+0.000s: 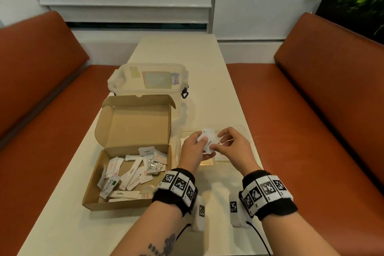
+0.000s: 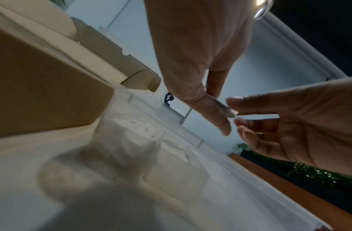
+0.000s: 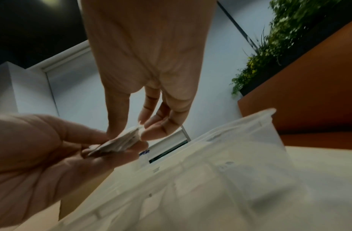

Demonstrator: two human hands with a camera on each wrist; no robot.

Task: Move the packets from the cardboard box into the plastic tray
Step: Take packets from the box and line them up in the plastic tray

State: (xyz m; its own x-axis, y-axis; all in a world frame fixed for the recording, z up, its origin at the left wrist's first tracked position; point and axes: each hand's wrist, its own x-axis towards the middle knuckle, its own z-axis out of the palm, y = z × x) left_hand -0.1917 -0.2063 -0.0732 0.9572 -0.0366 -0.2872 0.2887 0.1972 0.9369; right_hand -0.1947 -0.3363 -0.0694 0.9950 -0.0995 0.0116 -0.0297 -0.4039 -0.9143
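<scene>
Left hand (image 1: 192,148) gripped small stack of packets (image 1: 208,141) directly above plastic tray (image 1: 252,147) — right hand (image 1: 230,145) pinched stack's right edge. More packets lay in cardboard box (image 1: 94,200), left of tray on worktop (image 1: 176,52).
</scene>
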